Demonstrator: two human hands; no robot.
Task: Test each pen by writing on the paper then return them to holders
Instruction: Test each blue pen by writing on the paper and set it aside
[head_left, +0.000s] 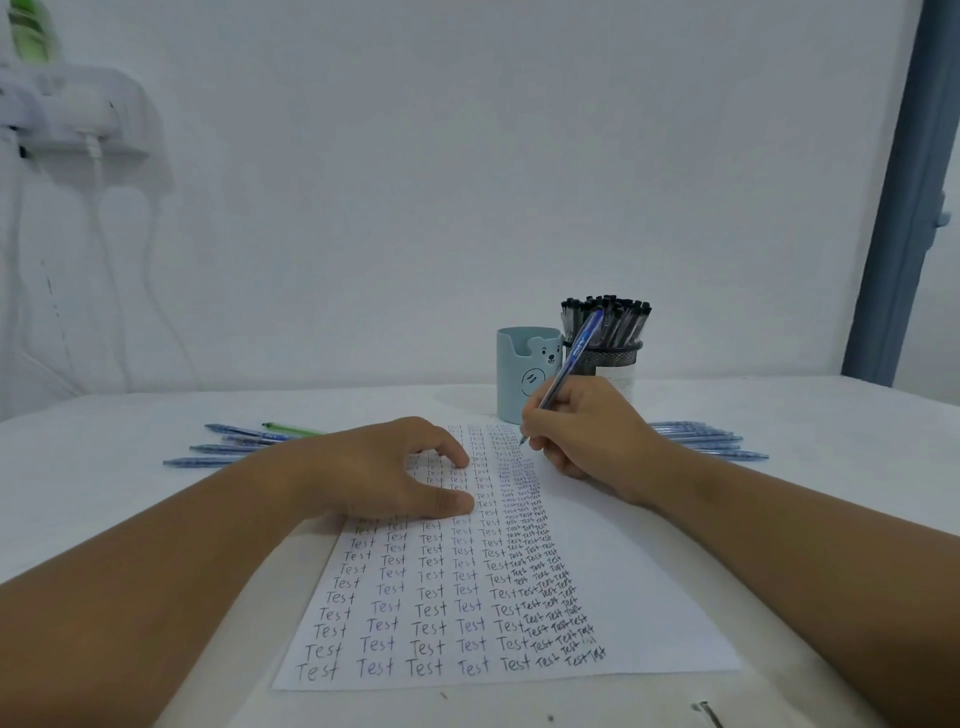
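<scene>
A white sheet of paper (623, 587) covered with columns of the word "Test" lies on the table in front of me. My right hand (587, 431) grips a blue pen (571, 364), its tip touching the paper's far right part. My left hand (384, 467) rests flat on the paper's upper left, fingers spread. Behind the paper stands a light blue bear holder (524, 369), no pens showing in it, and beside it a black mesh holder (608, 364) full of black pens (608, 317).
Several blue pens and a green one (239, 441) lie loose on the table to the left. More blue pens (701, 439) lie to the right behind my right wrist. A white wall rises behind the table, with cables and a shelf at far left.
</scene>
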